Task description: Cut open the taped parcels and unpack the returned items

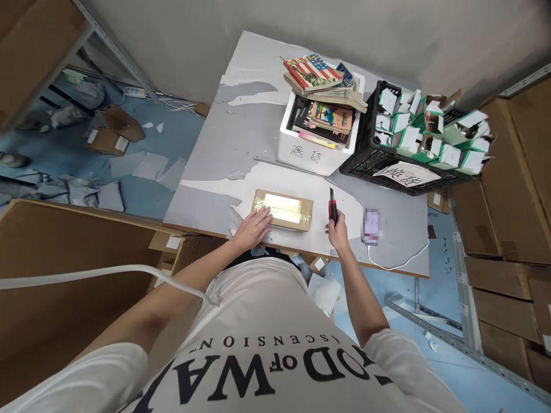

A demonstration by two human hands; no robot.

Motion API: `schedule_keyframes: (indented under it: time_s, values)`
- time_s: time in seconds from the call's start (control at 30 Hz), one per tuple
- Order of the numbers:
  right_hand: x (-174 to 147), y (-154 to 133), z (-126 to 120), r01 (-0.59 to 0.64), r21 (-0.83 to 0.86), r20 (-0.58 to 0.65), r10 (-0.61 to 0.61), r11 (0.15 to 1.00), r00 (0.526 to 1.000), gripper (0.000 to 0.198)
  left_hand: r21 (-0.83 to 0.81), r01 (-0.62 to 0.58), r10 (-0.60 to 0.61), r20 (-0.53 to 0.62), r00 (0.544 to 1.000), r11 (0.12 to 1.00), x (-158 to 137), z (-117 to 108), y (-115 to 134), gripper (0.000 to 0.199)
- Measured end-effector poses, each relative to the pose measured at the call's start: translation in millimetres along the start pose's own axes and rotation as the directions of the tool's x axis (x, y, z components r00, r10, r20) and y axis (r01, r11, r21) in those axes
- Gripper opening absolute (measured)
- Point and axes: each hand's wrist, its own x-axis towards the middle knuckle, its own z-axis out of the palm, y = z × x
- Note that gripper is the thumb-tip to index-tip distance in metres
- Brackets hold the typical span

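Left hand [253, 228] laid flat on a taped box [284, 211]; right hand [338, 230] curled round a knife [333, 207].
Fingers nearly straight, the left covers the box's near corner, on a grey table [253, 126] with torn white patches. Beyond the right hand stand a white tub [307, 156] of books [329, 117] and a black crate [365, 162] of small cartons [430, 132]; right of it, a blurred purple phone [371, 226]. Paper litters the blue floor [167, 143] far left.
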Motion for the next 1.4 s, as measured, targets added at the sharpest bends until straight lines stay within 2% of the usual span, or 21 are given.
schedule_keyframes:
  time_s: [0.03, 0.07, 0.13, 0.2, 0.23, 0.3, 0.37, 0.57, 0.67, 0.83, 1.0, 1.13, 1.3, 1.4]
  values:
    - [5, -21, -4, 0.123, -0.011, 0.059, -0.122, 0.992, 0.991, 0.056, 0.024, -0.035, 0.034, 0.030, 0.999, 0.999, 0, 4, -1, 0.043]
    - [10, -42, -5, 0.267, -0.042, 0.139, -0.259, 0.963, 0.956, 0.056, 0.042, -0.052, 0.050, 0.045, 0.998, 0.998, 0, 8, -3, 0.042]
    - [20, -83, 0, 0.516, -0.113, 0.352, -0.452, 0.849, 0.820, 0.056, 0.056, -0.066, 0.064, 0.039, 0.997, 0.996, -1, 16, -9, 0.043]
    - [30, -114, 10, 0.658, -0.166, 0.552, -0.484, 0.734, 0.679, 0.057, 0.042, -0.079, 0.079, 0.010, 0.997, 0.996, -3, 24, -15, 0.047]
    - [34, -125, 16, 0.703, -0.196, 0.625, -0.465, 0.684, 0.627, 0.058, 0.031, -0.085, 0.086, -0.007, 0.996, 0.996, -4, 27, -17, 0.049]
    - [40, -137, 26, 0.760, -0.266, 0.712, -0.411, 0.593, 0.569, 0.060, 0.009, -0.092, 0.092, -0.042, 0.995, 0.996, -6, 32, -20, 0.050]
    - [43, -141, 33, 0.793, -0.323, 0.751, -0.370, 0.517, 0.547, 0.064, -0.006, -0.095, 0.094, -0.065, 0.993, 0.995, -7, 35, -21, 0.050]
    - [38, -147, 35, 0.817, -0.452, 0.773, -0.301, 0.358, 0.559, 0.067, -0.013, -0.075, 0.074, -0.092, 0.993, 0.997, -9, 39, -21, 0.045]
    - [34, -155, 35, 0.824, -0.475, 0.787, -0.271, 0.308, 0.554, 0.068, -0.017, -0.065, 0.063, -0.087, 0.994, 0.998, -10, 40, -21, 0.043]
    - [33, -162, 33, 0.821, -0.494, 0.795, -0.234, 0.285, 0.560, 0.069, -0.038, -0.063, 0.060, -0.083, 0.995, 0.997, -9, 38, -21, 0.043]
    - [35, -151, 25, 0.792, -0.524, 0.788, -0.176, 0.314, 0.591, 0.069, -0.009, -0.055, 0.054, -0.061, 0.997, 0.998, -8, 34, -18, 0.044]
    - [29, -132, -6, 0.747, -0.554, 0.765, -0.129, 0.368, 0.631, 0.071, 0.017, -0.052, 0.053, -0.025, 0.998, 0.998, -9, 31, -17, 0.046]
    - [13, -101, -69, 0.696, -0.652, 0.731, 0.002, 0.300, 0.683, 0.080, 0.085, -0.033, 0.029, 0.051, 0.998, 0.996, -7, 26, -16, 0.049]
    - [6, -90, -88, 0.667, -0.694, 0.701, 0.044, 0.270, 0.712, 0.082, 0.110, -0.032, 0.023, 0.079, 0.997, 0.993, -5, 23, -14, 0.050]
